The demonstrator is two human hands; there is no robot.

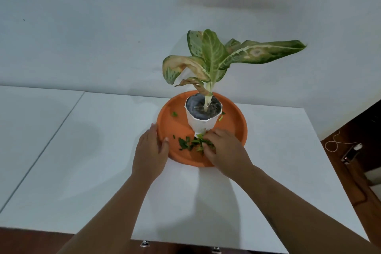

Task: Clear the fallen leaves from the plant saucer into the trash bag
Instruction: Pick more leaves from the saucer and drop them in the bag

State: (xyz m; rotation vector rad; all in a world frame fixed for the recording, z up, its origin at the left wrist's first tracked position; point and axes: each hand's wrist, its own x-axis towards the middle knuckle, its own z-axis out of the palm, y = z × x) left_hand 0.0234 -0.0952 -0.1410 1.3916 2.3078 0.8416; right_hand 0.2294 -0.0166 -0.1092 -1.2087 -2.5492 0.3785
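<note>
On the white bench (268,171) the orange saucer (235,121) carries a white pot (201,122), and at the saucer's near rim the left hand (149,150) grips the edge while the right hand (224,148) curls its fingers onto the leaves (188,143) heaped just before the pot.

Orange saucer (233,130) on white table (82,161), white pot (201,122) with droopy plant (212,57) standing in it. Left hand (150,150) gripping near-left rim, thumb (166,144) hooked over edge. Right hand (223,150) palm down, fingertips (208,146) curled onto pile of green leaf bits (191,143) just below pot base. Couple stray bits (174,114) further from fingers, beside pot.
</note>
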